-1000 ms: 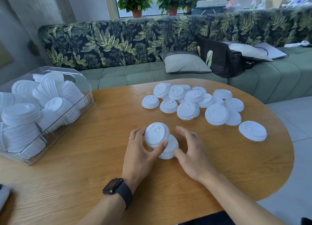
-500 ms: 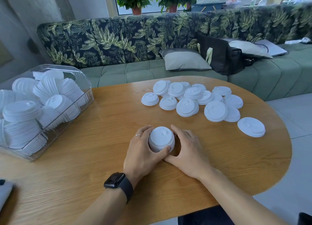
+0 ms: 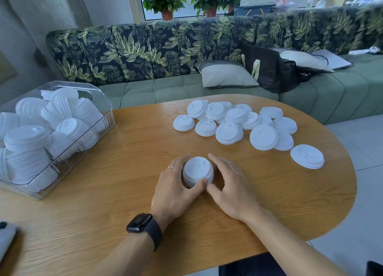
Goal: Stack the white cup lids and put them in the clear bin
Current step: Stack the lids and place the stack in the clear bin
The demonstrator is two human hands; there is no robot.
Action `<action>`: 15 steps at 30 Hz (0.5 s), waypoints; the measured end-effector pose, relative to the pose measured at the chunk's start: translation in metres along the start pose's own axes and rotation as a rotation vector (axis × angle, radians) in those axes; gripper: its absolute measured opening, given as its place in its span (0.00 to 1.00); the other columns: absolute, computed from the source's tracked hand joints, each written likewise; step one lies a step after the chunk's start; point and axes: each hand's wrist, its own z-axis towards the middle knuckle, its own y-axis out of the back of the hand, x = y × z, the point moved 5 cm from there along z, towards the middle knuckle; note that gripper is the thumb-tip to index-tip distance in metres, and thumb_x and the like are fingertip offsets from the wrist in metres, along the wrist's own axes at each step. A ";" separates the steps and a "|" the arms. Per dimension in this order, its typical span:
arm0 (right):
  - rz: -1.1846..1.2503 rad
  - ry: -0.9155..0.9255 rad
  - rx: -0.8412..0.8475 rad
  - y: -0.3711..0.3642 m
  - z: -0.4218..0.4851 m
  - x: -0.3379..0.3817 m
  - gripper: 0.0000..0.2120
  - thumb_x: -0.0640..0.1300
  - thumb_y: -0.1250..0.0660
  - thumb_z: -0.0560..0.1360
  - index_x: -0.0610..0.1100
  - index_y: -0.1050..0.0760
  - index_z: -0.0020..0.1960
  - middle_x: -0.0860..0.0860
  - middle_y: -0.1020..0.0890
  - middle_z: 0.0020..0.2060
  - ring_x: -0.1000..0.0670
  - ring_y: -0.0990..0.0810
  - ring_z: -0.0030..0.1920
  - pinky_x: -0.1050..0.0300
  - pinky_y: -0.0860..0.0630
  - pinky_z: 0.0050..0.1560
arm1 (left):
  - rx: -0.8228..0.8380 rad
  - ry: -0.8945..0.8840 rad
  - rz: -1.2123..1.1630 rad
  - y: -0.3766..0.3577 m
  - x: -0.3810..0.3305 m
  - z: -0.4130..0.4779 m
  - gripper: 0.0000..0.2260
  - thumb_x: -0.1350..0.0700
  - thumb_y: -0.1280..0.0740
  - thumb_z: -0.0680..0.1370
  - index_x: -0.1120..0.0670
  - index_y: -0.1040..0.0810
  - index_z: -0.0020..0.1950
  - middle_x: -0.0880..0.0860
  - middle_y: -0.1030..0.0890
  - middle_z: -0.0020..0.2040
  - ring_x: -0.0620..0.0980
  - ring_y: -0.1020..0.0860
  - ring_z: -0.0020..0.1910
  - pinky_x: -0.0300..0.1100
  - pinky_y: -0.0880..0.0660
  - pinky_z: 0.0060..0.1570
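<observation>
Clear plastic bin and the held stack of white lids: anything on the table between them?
Head view: only bare wooden tabletop between the clear plastic bin and the stack of white lids, besides the left hand gripping it.

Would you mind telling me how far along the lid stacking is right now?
Done: the bin holds many lid stacks. In hand: the left hand and right hand cup a small stack on the table, not yet binned. Left: the loose lids across the table, plus a lone lid to their right, need stacking and binning.
</observation>
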 end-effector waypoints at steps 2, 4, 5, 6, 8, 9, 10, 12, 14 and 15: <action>0.047 -0.012 -0.002 0.001 0.000 -0.001 0.30 0.56 0.39 0.77 0.51 0.33 0.78 0.58 0.28 0.74 0.60 0.35 0.74 0.57 0.38 0.76 | 0.001 -0.020 0.004 0.000 -0.002 0.000 0.33 0.32 0.32 0.71 0.41 0.34 0.73 0.38 0.28 0.69 0.42 0.29 0.68 0.49 0.30 0.68; 0.045 -0.005 -0.023 0.001 0.000 -0.002 0.23 0.52 0.40 0.82 0.50 0.30 0.76 0.58 0.25 0.71 0.59 0.32 0.73 0.55 0.35 0.75 | -0.001 -0.030 0.007 0.000 -0.003 0.000 0.31 0.33 0.31 0.71 0.41 0.32 0.72 0.37 0.26 0.67 0.40 0.28 0.66 0.49 0.29 0.67; 0.042 -0.008 -0.032 0.000 0.000 -0.002 0.21 0.53 0.40 0.84 0.50 0.28 0.75 0.57 0.23 0.69 0.59 0.30 0.71 0.55 0.33 0.74 | -0.005 -0.032 0.008 0.001 -0.004 -0.001 0.31 0.34 0.31 0.71 0.41 0.32 0.71 0.37 0.26 0.66 0.39 0.28 0.66 0.48 0.29 0.67; 0.044 -0.019 -0.040 0.000 0.001 -0.002 0.20 0.53 0.40 0.84 0.49 0.27 0.74 0.57 0.22 0.68 0.58 0.29 0.70 0.56 0.33 0.73 | -0.011 -0.032 0.008 0.001 -0.004 -0.001 0.31 0.34 0.30 0.70 0.41 0.31 0.70 0.36 0.26 0.65 0.39 0.27 0.65 0.48 0.28 0.66; 0.058 -0.046 -0.055 0.001 0.002 -0.002 0.18 0.53 0.39 0.84 0.49 0.24 0.71 0.58 0.20 0.64 0.59 0.27 0.67 0.56 0.30 0.71 | -0.016 -0.034 0.004 0.002 -0.004 -0.002 0.31 0.35 0.29 0.70 0.41 0.31 0.70 0.36 0.26 0.65 0.39 0.27 0.65 0.47 0.28 0.66; 0.066 -0.052 -0.065 0.001 0.002 -0.003 0.17 0.52 0.39 0.84 0.49 0.24 0.70 0.59 0.20 0.62 0.59 0.26 0.66 0.56 0.29 0.70 | -0.014 -0.035 0.002 0.002 -0.004 -0.002 0.31 0.35 0.29 0.70 0.41 0.31 0.70 0.36 0.26 0.65 0.39 0.28 0.65 0.47 0.28 0.66; 0.073 -0.055 -0.072 0.001 0.002 -0.003 0.17 0.52 0.38 0.84 0.49 0.23 0.70 0.61 0.20 0.61 0.59 0.26 0.65 0.56 0.29 0.69 | -0.012 -0.036 0.001 0.002 -0.004 -0.002 0.32 0.35 0.28 0.69 0.41 0.31 0.71 0.36 0.26 0.65 0.39 0.28 0.65 0.47 0.29 0.66; 0.093 -0.056 -0.079 0.001 0.001 -0.003 0.16 0.52 0.38 0.84 0.49 0.22 0.69 0.62 0.21 0.59 0.60 0.26 0.65 0.56 0.28 0.68 | -0.018 -0.040 -0.004 0.002 -0.004 -0.002 0.33 0.35 0.28 0.69 0.42 0.30 0.71 0.37 0.26 0.66 0.39 0.28 0.66 0.47 0.29 0.67; 0.110 -0.053 -0.086 0.001 0.001 -0.004 0.16 0.51 0.38 0.84 0.49 0.22 0.69 0.62 0.20 0.60 0.60 0.26 0.65 0.56 0.27 0.68 | -0.031 -0.043 -0.014 0.003 -0.005 -0.002 0.34 0.35 0.28 0.68 0.44 0.30 0.71 0.38 0.26 0.66 0.39 0.29 0.66 0.45 0.29 0.67; 0.114 -0.051 -0.086 0.001 0.001 -0.004 0.16 0.51 0.38 0.84 0.49 0.22 0.69 0.62 0.20 0.60 0.60 0.26 0.65 0.56 0.27 0.68 | -0.035 -0.043 -0.018 0.003 -0.005 -0.003 0.34 0.36 0.28 0.69 0.45 0.30 0.71 0.38 0.26 0.65 0.38 0.29 0.67 0.43 0.29 0.66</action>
